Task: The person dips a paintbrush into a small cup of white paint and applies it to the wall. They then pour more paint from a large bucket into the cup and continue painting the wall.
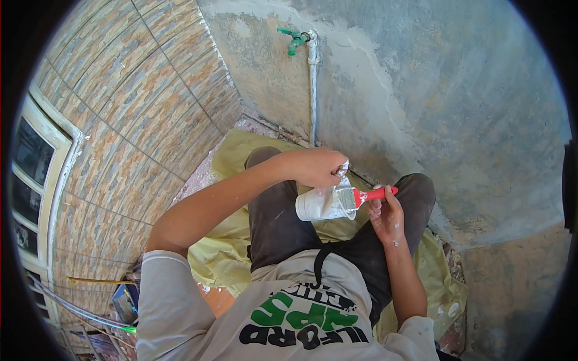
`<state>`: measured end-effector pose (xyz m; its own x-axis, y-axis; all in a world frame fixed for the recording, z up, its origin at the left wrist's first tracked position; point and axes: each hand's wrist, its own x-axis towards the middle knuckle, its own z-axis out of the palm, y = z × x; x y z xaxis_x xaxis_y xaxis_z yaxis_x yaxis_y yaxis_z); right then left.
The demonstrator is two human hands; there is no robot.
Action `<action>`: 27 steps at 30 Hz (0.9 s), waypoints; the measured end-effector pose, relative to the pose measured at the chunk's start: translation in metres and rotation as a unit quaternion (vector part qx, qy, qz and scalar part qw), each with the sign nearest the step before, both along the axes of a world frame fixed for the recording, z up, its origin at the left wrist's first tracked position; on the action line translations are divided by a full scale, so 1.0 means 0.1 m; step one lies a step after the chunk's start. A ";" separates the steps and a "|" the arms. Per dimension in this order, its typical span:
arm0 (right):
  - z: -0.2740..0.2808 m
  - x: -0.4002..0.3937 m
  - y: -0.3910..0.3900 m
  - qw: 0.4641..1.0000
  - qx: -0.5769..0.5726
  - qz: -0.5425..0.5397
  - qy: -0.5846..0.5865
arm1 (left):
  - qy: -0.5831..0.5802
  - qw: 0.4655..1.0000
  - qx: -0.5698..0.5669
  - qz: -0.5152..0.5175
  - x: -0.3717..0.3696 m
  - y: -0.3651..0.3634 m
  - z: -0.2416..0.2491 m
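My left hand [319, 168] is closed at the upper rim of a clear plastic cup [314, 206], which lies tilted on its side in the air, its mouth to the right. White paint coats the cup's inside. My right hand [389, 218] holds a paintbrush [374, 194] by its red handle. The brush's metal band and bristle end are at the cup's mouth; the bristles are partly hidden. White paint marks the fingers of both hands. Cup and brush are between my bent knees, above my lap.
A yellowish plastic sheet [220, 253] lies under me. Ahead, a grey plastered wall [457, 114] carries a white pipe [313, 96] with a green tap [295, 41]. A stone-patterned tiled wall [138, 108] and a white-framed window [45, 162] are on the left.
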<state>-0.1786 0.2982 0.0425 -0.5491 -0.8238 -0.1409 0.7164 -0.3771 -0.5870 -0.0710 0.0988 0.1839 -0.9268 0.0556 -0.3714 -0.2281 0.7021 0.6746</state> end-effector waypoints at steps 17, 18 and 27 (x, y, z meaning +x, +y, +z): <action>0.02 -0.35 0.57 0.983 -0.133 -0.117 -0.042 | 0.110 0.988 0.033 0.101 0.05 -0.43 -0.39; 0.04 -0.35 0.59 0.982 -0.138 -0.122 -0.034 | 0.117 0.988 0.031 0.093 0.03 -0.53 -0.54; 0.26 -0.26 0.26 0.983 -0.126 -0.131 0.004 | 0.288 0.803 0.383 0.354 -0.30 -0.84 -1.08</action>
<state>-0.2048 0.3245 0.0683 -0.7469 -0.6628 0.0538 0.5719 -0.6815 -0.4566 -0.1010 0.0145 0.0762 -0.8328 -0.5531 0.0213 0.1166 -0.1377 0.9836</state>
